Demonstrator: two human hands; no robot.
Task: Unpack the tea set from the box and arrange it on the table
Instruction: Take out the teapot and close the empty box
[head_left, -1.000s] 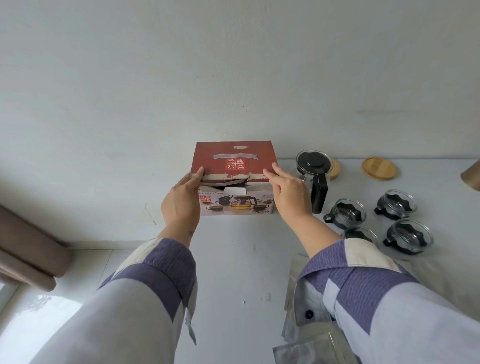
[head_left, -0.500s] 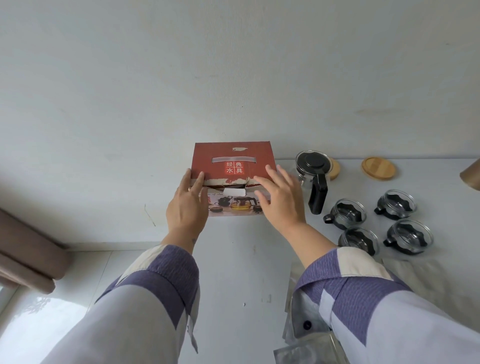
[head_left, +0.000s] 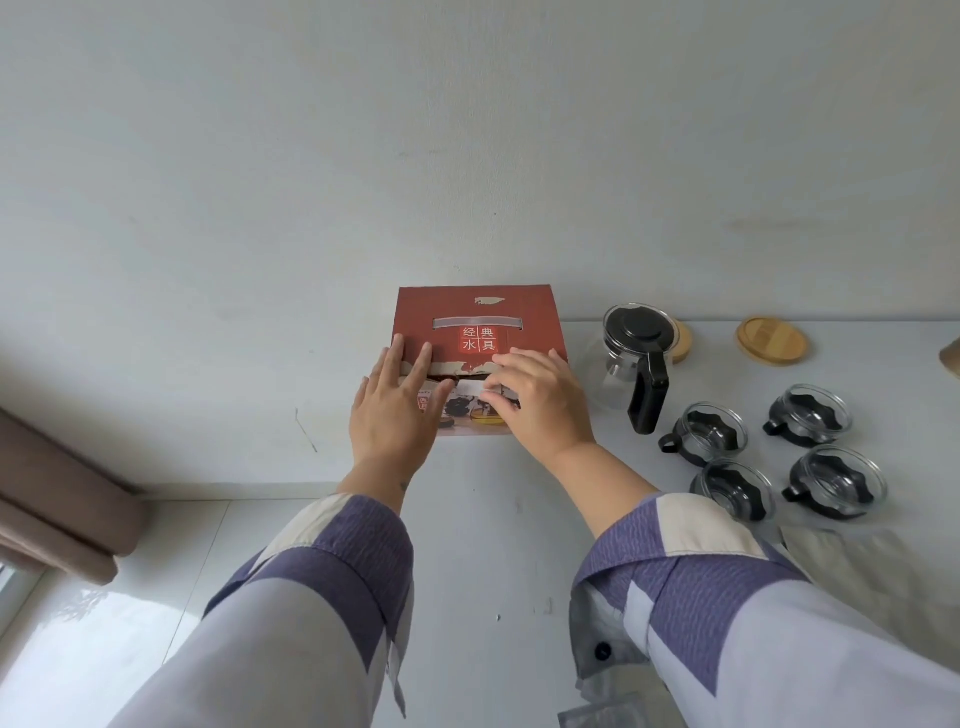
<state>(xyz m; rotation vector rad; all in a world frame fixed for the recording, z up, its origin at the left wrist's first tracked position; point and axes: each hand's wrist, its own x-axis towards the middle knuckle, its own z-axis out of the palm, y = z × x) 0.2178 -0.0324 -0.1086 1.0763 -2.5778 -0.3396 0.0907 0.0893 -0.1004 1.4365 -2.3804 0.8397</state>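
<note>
Both my hands lie flat on the red box (head_left: 478, 322) at the table's (head_left: 498, 519) back left, against the wall, its long side running left to right across me. My left hand (head_left: 392, 410) presses the near left of the lid with straight fingers, gripping nothing; my right hand (head_left: 543, 400) covers the near right edge, fingers loosely bent over the flap. Teapot (head_left: 636, 358) and four cups (head_left: 706, 434) sit just right of the box, nearer my right hand.
</note>
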